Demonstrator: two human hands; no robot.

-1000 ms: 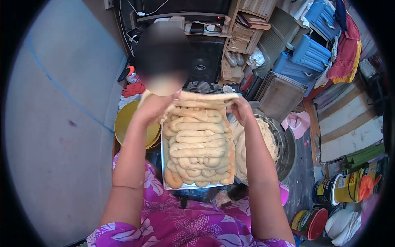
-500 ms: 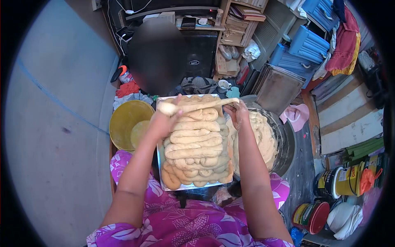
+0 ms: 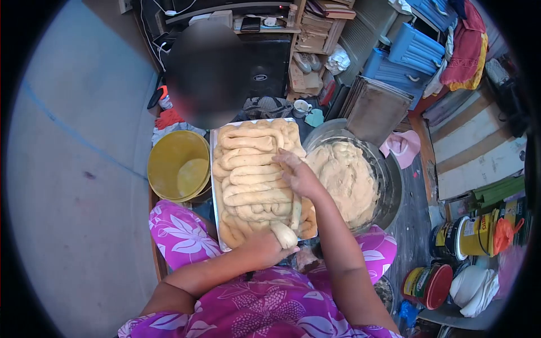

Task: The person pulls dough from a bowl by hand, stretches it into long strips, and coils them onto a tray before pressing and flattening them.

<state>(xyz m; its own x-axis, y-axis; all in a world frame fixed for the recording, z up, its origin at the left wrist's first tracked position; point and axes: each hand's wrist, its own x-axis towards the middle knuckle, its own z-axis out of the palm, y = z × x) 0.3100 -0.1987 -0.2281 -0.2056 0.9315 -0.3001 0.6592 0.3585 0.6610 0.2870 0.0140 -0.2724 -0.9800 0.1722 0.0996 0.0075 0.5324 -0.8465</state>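
A metal tray (image 3: 213, 169) holds thick dough ropes (image 3: 256, 172) folded back and forth in layers. Near its front edge, my left hand (image 3: 267, 250) is closed around the rounded end of a dough rope (image 3: 284, 235). That rope stretches along the tray's right side, up to the top fold. My right hand (image 3: 298, 173) reaches over the right part of the tray, its fingers curled on the rope by the upper corner; the palm hides part of it. Right of the tray, a large mass of dough (image 3: 346, 180) lies in a wide metal basin (image 3: 393, 191).
A yellow bucket (image 3: 163, 163) stands left of the tray. Baking sheets (image 3: 377, 110) lean behind the basin, with a pink cap (image 3: 401, 147) to its right. Paint buckets (image 3: 426, 285) stand at the lower right. A mug (image 3: 301, 108) is beyond the tray.
My left hand has come down from the tray's far side to its front edge with the dough end. My right hand has moved left and down onto the dough. The rope now runs lengthwise.
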